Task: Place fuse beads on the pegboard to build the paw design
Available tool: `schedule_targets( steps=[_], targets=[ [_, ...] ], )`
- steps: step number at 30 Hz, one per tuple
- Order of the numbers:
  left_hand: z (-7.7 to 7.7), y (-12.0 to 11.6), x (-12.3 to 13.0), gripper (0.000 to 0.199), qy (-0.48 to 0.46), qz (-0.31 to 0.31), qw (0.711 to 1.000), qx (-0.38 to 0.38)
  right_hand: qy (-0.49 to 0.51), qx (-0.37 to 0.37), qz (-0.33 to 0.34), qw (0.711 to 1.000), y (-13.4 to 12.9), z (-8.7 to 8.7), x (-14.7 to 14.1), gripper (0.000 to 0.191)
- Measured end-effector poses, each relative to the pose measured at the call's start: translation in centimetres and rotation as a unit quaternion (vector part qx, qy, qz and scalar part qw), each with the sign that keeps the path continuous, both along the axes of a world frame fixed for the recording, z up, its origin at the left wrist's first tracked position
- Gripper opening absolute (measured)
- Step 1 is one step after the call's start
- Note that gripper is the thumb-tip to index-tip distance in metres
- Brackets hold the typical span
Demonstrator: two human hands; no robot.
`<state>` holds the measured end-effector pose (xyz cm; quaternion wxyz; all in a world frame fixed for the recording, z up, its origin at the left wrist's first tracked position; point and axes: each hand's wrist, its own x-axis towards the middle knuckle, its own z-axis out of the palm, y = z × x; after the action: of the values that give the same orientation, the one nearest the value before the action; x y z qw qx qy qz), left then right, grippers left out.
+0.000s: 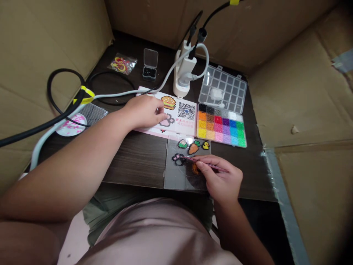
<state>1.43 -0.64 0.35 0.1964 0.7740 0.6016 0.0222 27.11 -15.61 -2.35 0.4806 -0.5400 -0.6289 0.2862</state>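
Room: a tight corner lined with cardboard walls [311, 92], a thick black cable [63, 88] looping in from the left.

Desk: dark wood-grain desk [132, 162], with a white power strip [182, 73] at the back, a small box of black beads [149, 64] and a plastic bag of red and yellow rings [122, 63] beside it. A second pegboard [93, 114] and a round pink-patterned disc [71, 125] lie at the left.

Bead supplies: a bead tray [197, 125] of many colours sits right of a pattern sheet [187, 127], and a clear compartment box [234, 79] lies behind it.

Done: the clear pegboard [173, 180] in front of the person carries a green-and-pink figure, a carrot [193, 148], a yellow duck [205, 145] and a pink flower [178, 158].

Remaining: an orange patch [195, 169] sits partly hidden behind the right hand; whether it is complete cannot be told. The board's lower area shows bare pegs.

Left hand [143, 112]: resting flat and loose on the sheet, holding nothing.

Right hand [220, 176]: pinching slim pink tweezers [204, 162], tips at the flower; any bead between them is too small to tell.
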Motion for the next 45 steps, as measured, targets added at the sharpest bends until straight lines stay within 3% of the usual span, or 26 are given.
schedule_targets(
  steps=[14,20,23,26,29,31,34,39,45],
  targets=[
    [-0.1,0.0,-0.1,0.038,0.007,-0.008,1.000,0.005,-0.017,-0.012,-0.013,1.000,0.1,0.2,-0.1,0.007],
    [-0.2,0.1,-0.2,0.040,0.004,-0.013,1.000,0.007,0.049,0.020,-0.028,0.998,-0.1,0.1,0.0,0.008],
    [-0.1,0.1,-0.3,0.039,0.000,-0.021,1.000,0.006,0.071,0.093,-0.071,0.991,0.8,0.9,1.7,0.007],
    [0.1,0.1,-0.3,0.036,-0.001,-0.026,1.000,0.003,0.062,0.169,-0.169,0.969,3.4,2.6,5.0,0.011],
    [0.2,0.1,-0.3,0.035,-0.008,-0.028,1.000,0.007,0.018,0.163,-0.223,0.961,6.6,4.1,8.3,0.020],
    [0.3,0.1,-0.3,0.035,-0.010,-0.026,1.000,0.004,0.007,0.136,-0.207,0.969,8.3,4.4,9.6,0.024],
    [0.1,0.2,-0.3,0.037,-0.003,-0.022,1.000,-0.007,-0.002,0.080,-0.177,0.981,9.3,3.1,10.2,0.027],
    [-0.3,0.4,-0.4,0.036,-0.017,-0.014,1.000,-0.018,-0.003,0.039,-0.138,0.990,8.5,0.6,10.2,0.026],
    [-0.5,0.6,-0.3,0.036,-0.027,-0.001,0.999,-0.033,-0.032,0.027,-0.106,0.993,8.3,0.6,10.5,0.019]
  ],
)
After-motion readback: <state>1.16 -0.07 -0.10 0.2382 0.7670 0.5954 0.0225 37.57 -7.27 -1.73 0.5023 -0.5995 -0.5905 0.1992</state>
